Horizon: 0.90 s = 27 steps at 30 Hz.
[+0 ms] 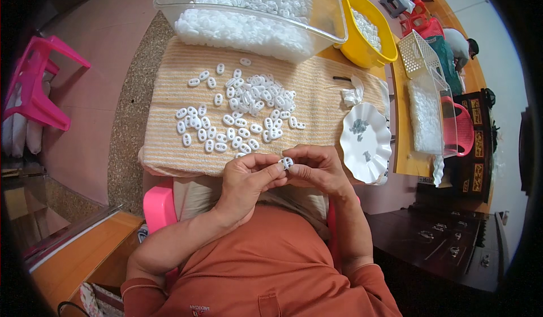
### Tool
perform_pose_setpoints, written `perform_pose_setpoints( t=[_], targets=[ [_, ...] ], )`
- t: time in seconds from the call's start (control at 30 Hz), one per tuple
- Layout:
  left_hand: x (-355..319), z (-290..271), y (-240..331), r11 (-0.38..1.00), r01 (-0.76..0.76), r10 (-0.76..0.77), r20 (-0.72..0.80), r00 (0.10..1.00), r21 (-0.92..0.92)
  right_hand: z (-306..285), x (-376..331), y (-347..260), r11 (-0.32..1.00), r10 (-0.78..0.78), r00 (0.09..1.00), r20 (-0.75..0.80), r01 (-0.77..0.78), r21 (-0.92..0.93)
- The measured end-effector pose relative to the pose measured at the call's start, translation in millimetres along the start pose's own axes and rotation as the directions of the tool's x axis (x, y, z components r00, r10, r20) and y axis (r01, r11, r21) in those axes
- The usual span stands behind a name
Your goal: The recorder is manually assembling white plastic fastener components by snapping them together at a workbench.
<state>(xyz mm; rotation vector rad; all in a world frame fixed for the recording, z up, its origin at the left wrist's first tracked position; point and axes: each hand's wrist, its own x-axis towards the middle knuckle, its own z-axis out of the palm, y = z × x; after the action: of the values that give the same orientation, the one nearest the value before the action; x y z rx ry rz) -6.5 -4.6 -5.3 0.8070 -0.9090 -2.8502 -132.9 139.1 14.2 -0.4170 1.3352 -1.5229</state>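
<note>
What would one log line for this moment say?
left hand + right hand: pinch one white plastic piece | loose white pieces on striped cloth | white scalloped dish at right

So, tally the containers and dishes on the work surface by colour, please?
Clear plastic tub of white pieces: 1
Yellow bowl: 1
White scalloped dish: 1
Cream mesh basket: 1
Total: 4
Both hands, left hand and right hand, pinch one white piece.
</note>
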Motion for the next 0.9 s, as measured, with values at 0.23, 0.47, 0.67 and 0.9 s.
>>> perform_pose_setpoints(
  t=[0.23, 0.47, 0.67, 0.9],
  targets=[
    [0.0, 0.4, 0.5, 1.000, 0.006, -0.006, 0.003, 1.000, 0.011, -0.4, 0.3, 0.9, 1.000, -0.004, 1.000, 0.008, 0.004, 0.014],
    [0.6, -0.1, -0.4, 1.000, 0.012, -0.012, 0.001, 1.000, 0.010, -2.1, 0.4, 1.9, 1.000, 0.001, 1.000, 0.003, -0.001, -0.011],
    [1.3, -1.0, 0.2, 0.999, 0.034, -0.034, 0.004, 0.999, 0.007, -3.1, 0.2, -1.5, 0.998, 0.034, 0.999, -0.001, -0.034, -0.046],
    [1.9, -1.4, 0.8, 0.999, 0.046, -0.046, 0.009, 0.999, 0.015, -6.8, 0.8, -0.2, 0.996, 0.019, 1.000, 0.009, -0.019, -0.090]
  ],
)
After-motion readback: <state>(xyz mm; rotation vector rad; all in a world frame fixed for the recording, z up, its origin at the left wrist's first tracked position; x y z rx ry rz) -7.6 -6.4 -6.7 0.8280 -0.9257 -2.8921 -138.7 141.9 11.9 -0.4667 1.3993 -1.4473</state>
